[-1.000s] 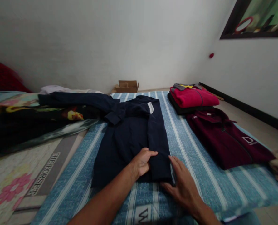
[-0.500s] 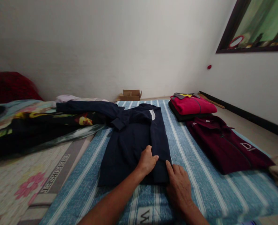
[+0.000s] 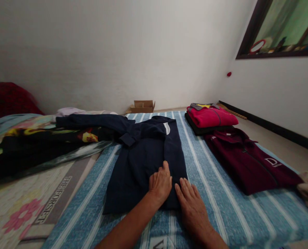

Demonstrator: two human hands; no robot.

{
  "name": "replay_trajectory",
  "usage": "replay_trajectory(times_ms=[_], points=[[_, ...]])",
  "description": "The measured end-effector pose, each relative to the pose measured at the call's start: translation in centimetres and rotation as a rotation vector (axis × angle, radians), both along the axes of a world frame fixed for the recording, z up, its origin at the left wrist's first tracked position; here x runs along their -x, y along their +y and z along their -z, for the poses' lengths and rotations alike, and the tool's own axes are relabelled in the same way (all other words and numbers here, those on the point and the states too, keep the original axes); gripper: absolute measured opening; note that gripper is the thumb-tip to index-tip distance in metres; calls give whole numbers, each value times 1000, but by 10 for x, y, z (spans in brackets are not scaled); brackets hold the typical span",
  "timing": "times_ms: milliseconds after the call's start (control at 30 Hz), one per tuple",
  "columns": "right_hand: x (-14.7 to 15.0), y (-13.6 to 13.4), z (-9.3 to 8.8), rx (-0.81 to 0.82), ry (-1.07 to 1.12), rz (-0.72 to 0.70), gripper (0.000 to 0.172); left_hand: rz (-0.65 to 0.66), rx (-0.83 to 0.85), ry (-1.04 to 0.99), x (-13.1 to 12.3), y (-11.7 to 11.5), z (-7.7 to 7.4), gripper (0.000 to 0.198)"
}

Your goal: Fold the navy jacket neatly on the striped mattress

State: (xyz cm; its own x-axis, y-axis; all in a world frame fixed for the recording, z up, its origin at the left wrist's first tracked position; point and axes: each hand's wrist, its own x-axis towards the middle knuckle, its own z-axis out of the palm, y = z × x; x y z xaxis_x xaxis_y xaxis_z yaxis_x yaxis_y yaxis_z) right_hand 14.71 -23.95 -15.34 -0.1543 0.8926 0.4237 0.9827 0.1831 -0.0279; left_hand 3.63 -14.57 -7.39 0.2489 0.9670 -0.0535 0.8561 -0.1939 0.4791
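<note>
We cannot tell whether our left hand (image 3: 160, 182), its curled fingers partly hidden, pinches the navy long-sleeved top (image 3: 143, 162), rumpled and white-patched on the blue striped sheet (image 3: 231, 211), while our right hand (image 3: 194, 207) rests outstretched fingers on the top's edge.

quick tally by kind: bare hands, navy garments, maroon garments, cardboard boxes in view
Bare hands: 2 (left hand, right hand)
Navy garment: 1
Maroon garment: 1
Cardboard box: 1
Total: 5
</note>
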Motion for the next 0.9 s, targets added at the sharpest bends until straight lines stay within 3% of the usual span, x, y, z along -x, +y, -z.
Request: replay_trajectory(times_ms=[100, 200, 267, 367, 533, 633, 900], points=[[2, 2, 2, -73, 8, -4, 55, 99, -145, 172, -10, 3, -12, 30], [4, 3, 2, -98, 20, -1, 55, 210, -255, 190, -33, 22, -16, 21], [5, 4, 4, -114, 27, -3, 54, 239, -288, 153, -52, 45, -10, 26], [7, 7, 11, -166, 21, -8, 49, 178, -235, 143, -73, 84, 12, 34], [16, 18, 34, -311, 74, 23, 36, 144, -171, 176, -75, 123, 45, 48], [20, 20, 42, -343, 127, 51, 34, 144, -170, 193, -71, 133, 47, 49], [12, 20, 44, -292, 99, -43, 50, 149, -196, 267, -72, 156, 47, 50]])
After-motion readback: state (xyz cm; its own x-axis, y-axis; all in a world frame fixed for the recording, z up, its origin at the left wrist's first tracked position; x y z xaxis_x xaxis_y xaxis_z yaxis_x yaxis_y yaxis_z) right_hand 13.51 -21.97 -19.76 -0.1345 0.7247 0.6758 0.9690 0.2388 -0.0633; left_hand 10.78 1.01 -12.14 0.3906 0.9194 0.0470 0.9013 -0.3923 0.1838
